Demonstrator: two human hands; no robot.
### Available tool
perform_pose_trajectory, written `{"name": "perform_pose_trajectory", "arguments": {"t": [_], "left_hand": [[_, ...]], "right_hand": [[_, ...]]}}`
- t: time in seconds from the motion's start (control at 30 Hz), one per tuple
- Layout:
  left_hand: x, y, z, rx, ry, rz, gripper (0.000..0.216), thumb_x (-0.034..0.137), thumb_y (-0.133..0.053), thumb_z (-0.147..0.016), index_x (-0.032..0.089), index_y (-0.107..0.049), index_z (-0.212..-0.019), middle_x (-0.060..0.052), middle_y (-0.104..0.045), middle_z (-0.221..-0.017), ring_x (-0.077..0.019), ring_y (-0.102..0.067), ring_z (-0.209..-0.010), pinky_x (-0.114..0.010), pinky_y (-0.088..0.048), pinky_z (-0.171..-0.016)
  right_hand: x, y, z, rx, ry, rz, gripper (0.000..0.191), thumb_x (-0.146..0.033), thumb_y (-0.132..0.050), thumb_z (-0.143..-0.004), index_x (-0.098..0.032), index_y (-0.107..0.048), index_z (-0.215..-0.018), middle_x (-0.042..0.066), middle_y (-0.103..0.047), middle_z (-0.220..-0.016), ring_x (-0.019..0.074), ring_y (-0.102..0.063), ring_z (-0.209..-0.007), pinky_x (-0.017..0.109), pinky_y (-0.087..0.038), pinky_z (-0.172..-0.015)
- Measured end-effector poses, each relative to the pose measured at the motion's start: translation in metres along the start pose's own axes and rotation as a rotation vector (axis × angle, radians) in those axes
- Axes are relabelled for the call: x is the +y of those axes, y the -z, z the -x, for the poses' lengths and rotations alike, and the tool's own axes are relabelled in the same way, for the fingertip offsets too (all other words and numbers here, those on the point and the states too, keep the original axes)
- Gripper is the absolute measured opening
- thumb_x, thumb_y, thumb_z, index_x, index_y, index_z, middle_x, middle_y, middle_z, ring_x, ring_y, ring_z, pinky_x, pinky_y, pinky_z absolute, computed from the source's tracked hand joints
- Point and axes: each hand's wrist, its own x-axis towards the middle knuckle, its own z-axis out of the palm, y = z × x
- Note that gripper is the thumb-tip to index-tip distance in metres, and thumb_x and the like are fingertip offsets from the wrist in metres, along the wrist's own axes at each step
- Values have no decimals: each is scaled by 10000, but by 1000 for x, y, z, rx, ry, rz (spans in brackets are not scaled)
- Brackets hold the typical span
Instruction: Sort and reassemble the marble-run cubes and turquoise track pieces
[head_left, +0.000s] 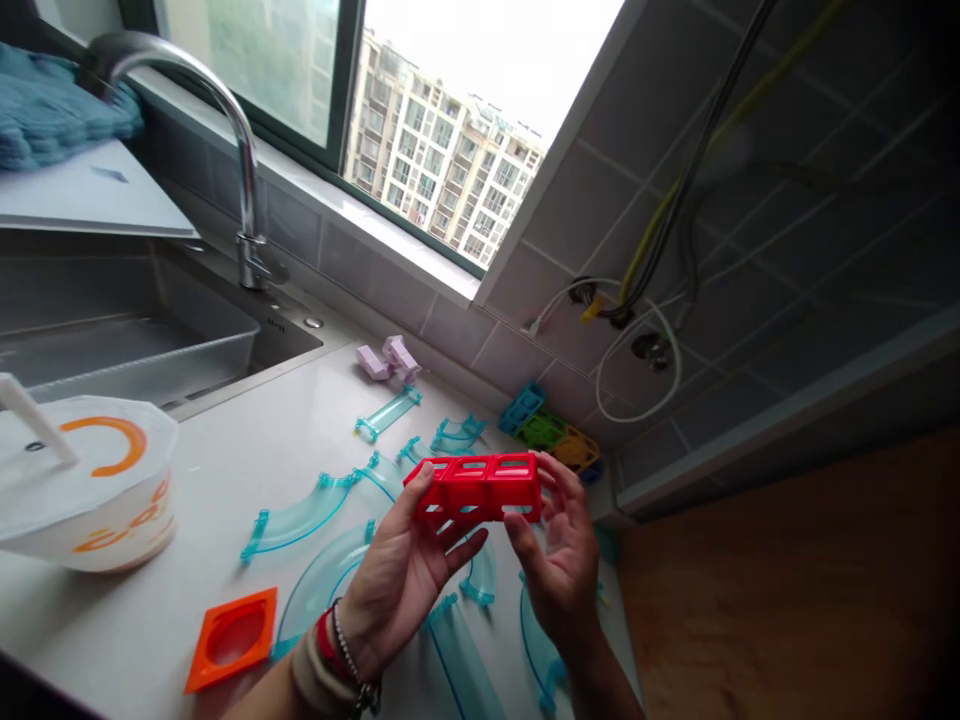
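Note:
A red hollow toy block with window-like openings [480,487] is held up above the counter between both hands. My left hand [409,560] grips its left end, thumb on the near side and fingers under it. At the right end, my right hand [559,545] has its thumb below and fingers behind the block. Clear blue toy track pieces [300,520], some curved and some straight, lie on the counter beneath and around the hands. An orange square piece with a round hollow [234,638] rests left of my left wrist.
A cup with a white lid [90,490] stands at the left. Behind it are a sink [247,350] and a tap [251,200]. Pink pieces [388,360] and blue, green and yellow blocks [546,430] sit near the tiled wall. Loose cables [660,250] hang at the right.

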Motion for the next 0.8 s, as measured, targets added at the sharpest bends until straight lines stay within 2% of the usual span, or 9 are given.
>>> {"name": "perform_pose_trajectory", "arguments": {"t": [0.1, 0.17, 0.27, 0.33, 0.4, 0.5, 0.57, 0.63, 0.8], "left_hand": [[2, -2, 2, 3, 21, 10, 328, 328, -651, -993, 231, -587, -1300, -93, -761, -1123, -233, -773, -911, -379, -642, -786], [7, -3, 3, 0, 16, 2, 339, 320, -660, -986, 224, -586, -1302, -91, -762, -1090, -245, -774, -916, -391, -640, -803], [15, -2, 4, -66, 40, 1, 391, 377, -648, -988, 212, -572, -1335, -131, -741, -1201, -268, -769, -975, -415, -631, -841], [20, 1, 3, -81, 84, 12, 530, 505, -595, -997, 193, -515, -1418, -182, -689, -1319, -298, -758, -1032, -449, -622, -860], [22, 4, 1, -35, 104, 25, 674, 599, -530, -999, 176, -404, -1508, -226, -619, -1413, -316, -739, -1096, -473, -608, -887], [20, 9, -3, 68, 32, -21, 629, 591, -468, -1024, 191, -380, -1500, -215, -579, -1469, -295, -706, -1156, -432, -589, -894], [16, 9, -4, 89, -50, -99, 505, 567, -449, -1036, 217, -469, -1400, -165, -632, -1421, -266, -707, -1107, -382, -579, -854], [11, 9, -4, 54, -98, -173, 416, 545, -460, -1036, 235, -518, -1307, -121, -700, -1305, -235, -712, -1002, -341, -565, -803], [2, 10, 0, -81, -44, -240, 335, 486, -508, -1015, 223, -554, -1216, -59, -735, -1003, -186, -680, -790, -290, -533, -698]], "right_hand": [[-6, -2, -5, 25, -41, -49, 636, -385, -707, -936, -273, -446, -1505, 134, -606, -1402, 277, -635, -1267, 482, -534, -1065], [-12, -3, -12, -4, -83, -60, 585, -395, -717, -930, -261, -506, -1459, 125, -654, -1344, 267, -672, -1204, 445, -563, -1011], [-24, 0, -34, -60, -94, 1, 498, -389, -783, -879, -236, -629, -1328, 107, -720, -1245, 252, -707, -1111, 393, -585, -939], [-30, 5, -60, -84, -85, 51, 489, -401, -814, -844, -224, -671, -1277, 103, -745, -1206, 252, -719, -1080, 377, -591, -905], [-34, 10, -94, -117, -106, 103, 490, -436, -822, -824, -211, -695, -1240, 106, -758, -1195, 260, -722, -1085, 373, -590, -898], [-33, 19, -146, -157, -188, 196, 546, -516, -813, -792, -202, -693, -1222, 101, -768, -1178, 253, -728, -1053, 354, -589, -867], [-28, 25, -175, -196, -266, 311, 560, -536, -804, -773, -211, -683, -1213, 88, -767, -1166, 239, -728, -1017, 311, -587, -777], [-24, 32, -197, -226, -308, 378, 570, -508, -814, -751, -206, -673, -1214, 91, -772, -1125, 235, -731, -975, 289, -578, -706], [-18, 47, -230, -312, -329, 500, 557, -369, -795, -740, -189, -651, -1247, 103, -770, -1064, 228, -735, -890, 295, -586, -649]]}}
